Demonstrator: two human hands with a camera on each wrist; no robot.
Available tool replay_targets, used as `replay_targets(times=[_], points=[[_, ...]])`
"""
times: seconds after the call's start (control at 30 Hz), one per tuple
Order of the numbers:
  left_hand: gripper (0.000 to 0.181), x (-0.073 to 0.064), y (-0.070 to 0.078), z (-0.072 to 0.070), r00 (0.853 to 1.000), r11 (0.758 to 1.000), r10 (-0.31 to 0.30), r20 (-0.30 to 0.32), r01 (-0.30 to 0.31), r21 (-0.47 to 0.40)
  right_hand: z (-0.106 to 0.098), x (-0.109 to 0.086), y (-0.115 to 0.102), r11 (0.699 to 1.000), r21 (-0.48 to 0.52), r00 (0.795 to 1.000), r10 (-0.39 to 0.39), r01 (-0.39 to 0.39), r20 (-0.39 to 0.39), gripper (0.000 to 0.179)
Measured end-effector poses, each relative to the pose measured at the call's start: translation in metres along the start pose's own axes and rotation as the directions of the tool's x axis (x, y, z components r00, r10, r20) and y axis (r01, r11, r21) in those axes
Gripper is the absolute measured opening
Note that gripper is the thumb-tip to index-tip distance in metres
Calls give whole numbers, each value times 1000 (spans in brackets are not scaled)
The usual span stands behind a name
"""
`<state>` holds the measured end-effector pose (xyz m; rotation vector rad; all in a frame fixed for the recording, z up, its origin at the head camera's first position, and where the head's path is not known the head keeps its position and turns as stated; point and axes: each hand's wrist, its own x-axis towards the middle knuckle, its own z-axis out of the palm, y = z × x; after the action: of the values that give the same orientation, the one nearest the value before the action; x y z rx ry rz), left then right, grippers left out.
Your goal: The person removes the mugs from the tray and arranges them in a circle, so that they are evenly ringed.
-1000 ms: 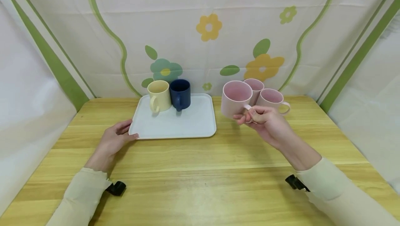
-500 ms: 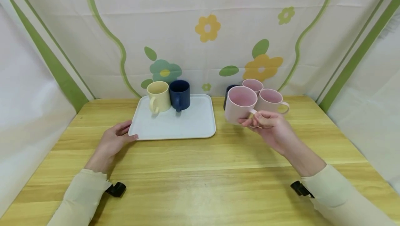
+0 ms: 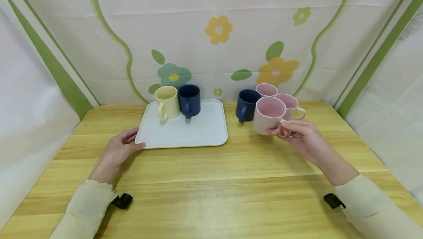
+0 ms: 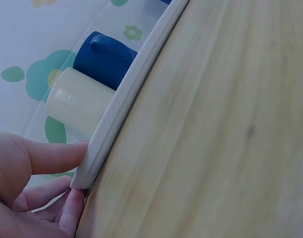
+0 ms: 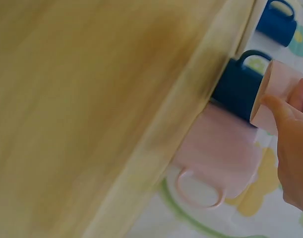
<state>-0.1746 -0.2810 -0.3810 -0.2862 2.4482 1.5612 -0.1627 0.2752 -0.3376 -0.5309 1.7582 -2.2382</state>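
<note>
My left hand (image 3: 119, 150) pinches the near left corner of a white tray (image 3: 185, 134), thumb over the rim and fingers at the side and underneath, as the left wrist view shows. On the tray a cream mug (image 3: 170, 107) and a navy mug (image 3: 193, 101) stand upright side by side at the back. My right hand (image 3: 305, 136) grips a pink mug (image 3: 266, 121) by its handle. That mug is upright and raised off the table, in front of the other mugs. In the right wrist view this pink mug (image 5: 277, 91) partly covers a navy mug (image 5: 238, 87).
Right of the tray, a second navy mug (image 3: 244, 108) stands on the wooden table (image 3: 198, 191). Two more pink mugs (image 3: 290, 112) stand beside it, partly hidden behind the held one. A flower-patterned curtain (image 3: 185, 22) hangs along the table's back edge.
My right hand has carried the pink mug to the right and slightly nearer, uncovering the navy mug on the table. The left hand and tray have stayed in place.
</note>
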Motion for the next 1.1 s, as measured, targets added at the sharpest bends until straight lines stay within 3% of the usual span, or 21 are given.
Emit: replay_targets(times=[0.47,0.8,1.1], points=[[83,-1,-2,1,1000,1000,2,-1,-2,-11,-47,-5,-1,994,43,989,93,-98,112,45],[82,-1,-1,1,1000,1000,4,-1,-4,-7,-66,-4,3,985,-1,979,172,-173,112,44],[82,-1,0,1,1000,1000,0,-1,0,-12,-96,-8,2,989,-34,953,145,-141,265,49]])
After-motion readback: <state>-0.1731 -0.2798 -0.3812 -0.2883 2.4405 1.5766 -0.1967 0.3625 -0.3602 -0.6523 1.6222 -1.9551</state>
